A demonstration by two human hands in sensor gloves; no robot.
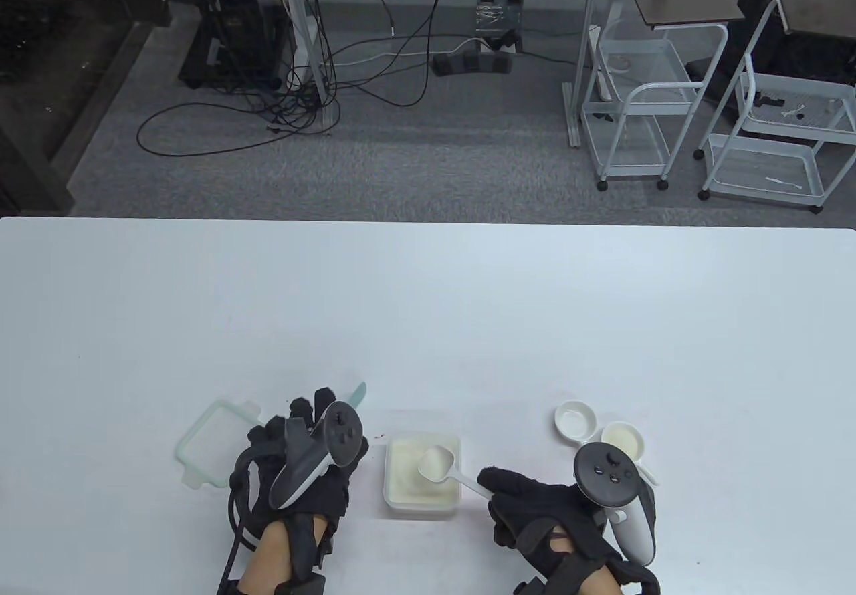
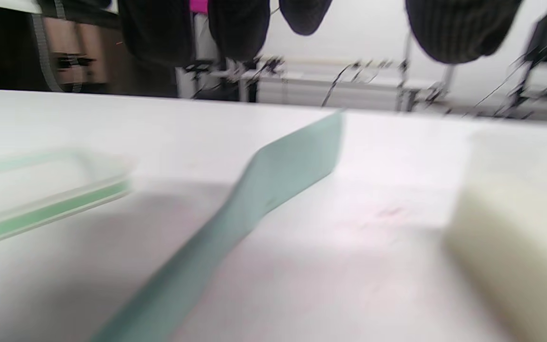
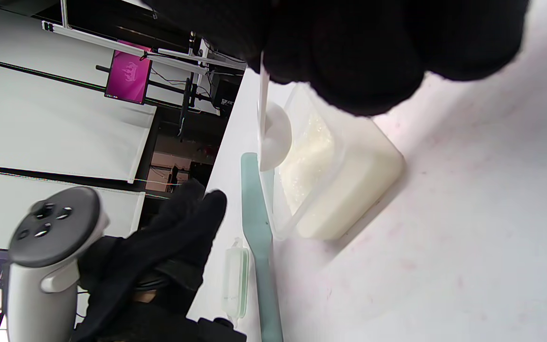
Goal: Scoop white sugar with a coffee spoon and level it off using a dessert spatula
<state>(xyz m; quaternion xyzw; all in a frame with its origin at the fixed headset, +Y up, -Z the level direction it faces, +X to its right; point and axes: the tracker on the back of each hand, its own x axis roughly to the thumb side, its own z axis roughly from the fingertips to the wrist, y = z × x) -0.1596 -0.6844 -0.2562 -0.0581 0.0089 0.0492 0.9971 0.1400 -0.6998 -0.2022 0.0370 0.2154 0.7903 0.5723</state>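
Lid [image 1: 212, 443] is lying leftmost; left hand [image 1: 304, 458] is hovering open-fingered over the dessert spatula [image 2: 254, 199]. Right hand [image 1: 535, 498] is pinching the coffee spoon [image 1: 438, 464] above the sugar container [image 1: 422, 474]. No writing is legible.

Even, bright overhead light washes the white desk [image 1: 428, 301]; soft shadows pool beneath both hands. The left wrist view is heavily blurred; the spatula [image 2: 235, 213] there smears.

We wear black knit sensor gloves [image 1: 294, 468] with straps, a grey-and-white tracker [image 1: 314, 451] strapped on each, black cables trailing.
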